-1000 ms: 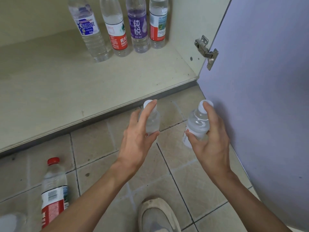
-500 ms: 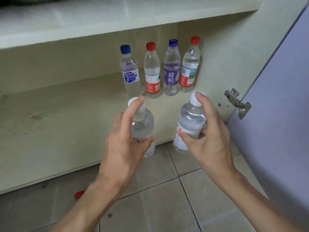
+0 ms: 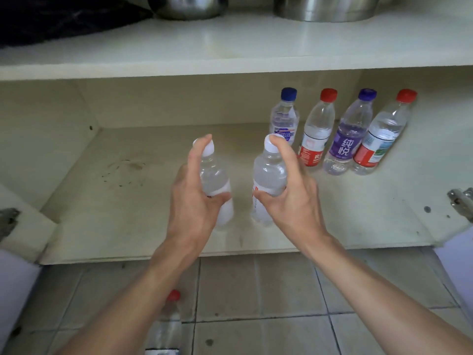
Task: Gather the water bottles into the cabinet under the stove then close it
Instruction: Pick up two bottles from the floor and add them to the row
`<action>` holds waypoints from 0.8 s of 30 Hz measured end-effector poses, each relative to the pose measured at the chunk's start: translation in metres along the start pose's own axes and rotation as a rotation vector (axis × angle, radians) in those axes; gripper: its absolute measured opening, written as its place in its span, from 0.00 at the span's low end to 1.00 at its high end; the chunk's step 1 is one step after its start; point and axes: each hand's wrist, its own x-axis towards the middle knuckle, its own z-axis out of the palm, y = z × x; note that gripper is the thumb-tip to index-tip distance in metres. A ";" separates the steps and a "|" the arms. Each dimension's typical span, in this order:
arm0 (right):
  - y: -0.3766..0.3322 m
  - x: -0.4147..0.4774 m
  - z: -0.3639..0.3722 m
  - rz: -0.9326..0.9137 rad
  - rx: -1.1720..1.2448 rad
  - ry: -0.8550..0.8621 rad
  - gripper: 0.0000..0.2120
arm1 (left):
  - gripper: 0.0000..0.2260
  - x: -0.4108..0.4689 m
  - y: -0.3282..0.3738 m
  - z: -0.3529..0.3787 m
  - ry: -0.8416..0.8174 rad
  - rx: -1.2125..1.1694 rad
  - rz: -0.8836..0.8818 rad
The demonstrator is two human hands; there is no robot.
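My left hand (image 3: 195, 198) grips a small white-capped water bottle (image 3: 216, 185), forefinger over its cap. My right hand (image 3: 291, 198) grips a second white-capped bottle (image 3: 268, 175) the same way. Both bottles are upright over the middle of the open cabinet's bottom shelf (image 3: 128, 216). At the back right of that shelf several bottles stand in a row: a blue-capped one (image 3: 284, 116), a red-capped one (image 3: 317, 129), a purple-labelled one (image 3: 348, 134) and another red-capped one (image 3: 378, 139). One more red-capped bottle (image 3: 167, 326) is on the floor tiles, partly hidden by my left forearm.
An upper shelf (image 3: 230, 47) carries two steel pots (image 3: 186, 6) and a dark cloth. Door hinges (image 3: 460, 201) show at both sides, with the open doors at the frame's edges. The shelf's left half has a faint stain (image 3: 125, 167).
Both hands have carried their bottles up from the floor and forward over the cabinet's bottom shelf. The view has swung up, so the upper shelf and pots now show.
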 end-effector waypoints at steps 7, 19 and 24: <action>0.013 0.033 0.030 -0.026 -0.018 0.010 0.51 | 0.54 0.042 -0.021 0.004 -0.030 0.047 0.029; 0.032 0.095 0.064 0.014 -0.084 -0.033 0.53 | 0.51 0.104 -0.034 0.024 -0.052 0.067 0.094; 0.044 0.112 0.073 0.009 -0.119 -0.026 0.54 | 0.52 0.126 -0.041 0.031 -0.040 0.093 0.142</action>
